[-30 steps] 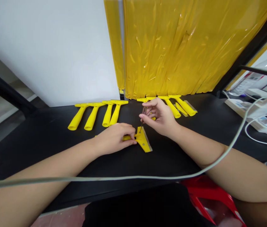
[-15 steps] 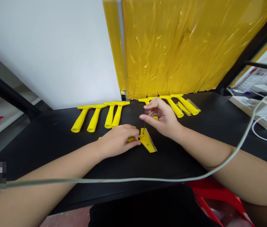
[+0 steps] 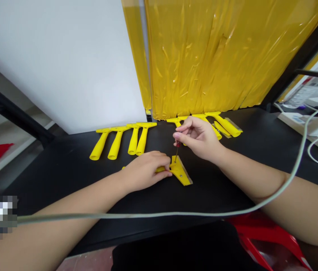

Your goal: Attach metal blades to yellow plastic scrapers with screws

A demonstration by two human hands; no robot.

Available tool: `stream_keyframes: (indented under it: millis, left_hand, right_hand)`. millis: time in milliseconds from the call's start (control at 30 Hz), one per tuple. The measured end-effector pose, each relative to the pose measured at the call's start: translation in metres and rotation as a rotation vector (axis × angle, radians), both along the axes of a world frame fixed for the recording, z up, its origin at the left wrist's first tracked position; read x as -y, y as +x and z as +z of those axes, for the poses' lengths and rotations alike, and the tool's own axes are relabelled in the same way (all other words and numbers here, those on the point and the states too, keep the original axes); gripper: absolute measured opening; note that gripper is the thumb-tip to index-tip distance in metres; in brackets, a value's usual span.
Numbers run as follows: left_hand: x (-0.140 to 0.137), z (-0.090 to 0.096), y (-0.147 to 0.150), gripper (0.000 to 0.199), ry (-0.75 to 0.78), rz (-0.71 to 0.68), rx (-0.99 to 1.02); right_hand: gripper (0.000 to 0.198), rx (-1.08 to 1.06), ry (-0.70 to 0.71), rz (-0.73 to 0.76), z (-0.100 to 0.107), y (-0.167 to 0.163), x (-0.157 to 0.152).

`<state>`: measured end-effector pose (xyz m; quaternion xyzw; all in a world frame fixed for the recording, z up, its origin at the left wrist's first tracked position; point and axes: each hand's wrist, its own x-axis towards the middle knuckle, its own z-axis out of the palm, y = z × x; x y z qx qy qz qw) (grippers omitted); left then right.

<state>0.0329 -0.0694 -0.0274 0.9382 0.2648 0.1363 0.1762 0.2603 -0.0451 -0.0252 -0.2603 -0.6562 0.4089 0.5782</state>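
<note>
My left hand [image 3: 149, 169] is closed round the handle of a yellow scraper [image 3: 182, 175], which lies on the black table [image 3: 147, 201]. A thin blade edge shows along the right side of the scraper's head, and a screw sits near its lower end. Between the fingertips of my right hand [image 3: 201, 139] is a screwdriver [image 3: 177, 147] with a dark red handle. Its shaft points down, tip at the upper hole or screw of the scraper head. Most of the screwdriver's handle is hidden by my fingers.
Several yellow scrapers [image 3: 115, 142] lie at the back left, and more scrapers [image 3: 226, 125] at the back right, one with a blade beside it. A pale cable [image 3: 164, 215] hangs across in front of my forearms. White power strips [image 3: 311, 128] stand at right.
The whole view has shifted slightly, so things appear a little further right. More of the screwdriver's red handle shows below my right fingers; its tip stays at the same spot on the scraper.
</note>
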Motion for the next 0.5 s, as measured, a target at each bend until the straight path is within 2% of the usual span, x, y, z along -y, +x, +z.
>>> stream_keyframes:
  millis: [500]
  left_hand:
    - [-0.0015,-0.0020,-0.0013,0.021,0.003,-0.003,-0.002]
  right_hand:
    - [0.042,-0.078,-0.104,0.115,-0.0008,0.0044,-0.0075]
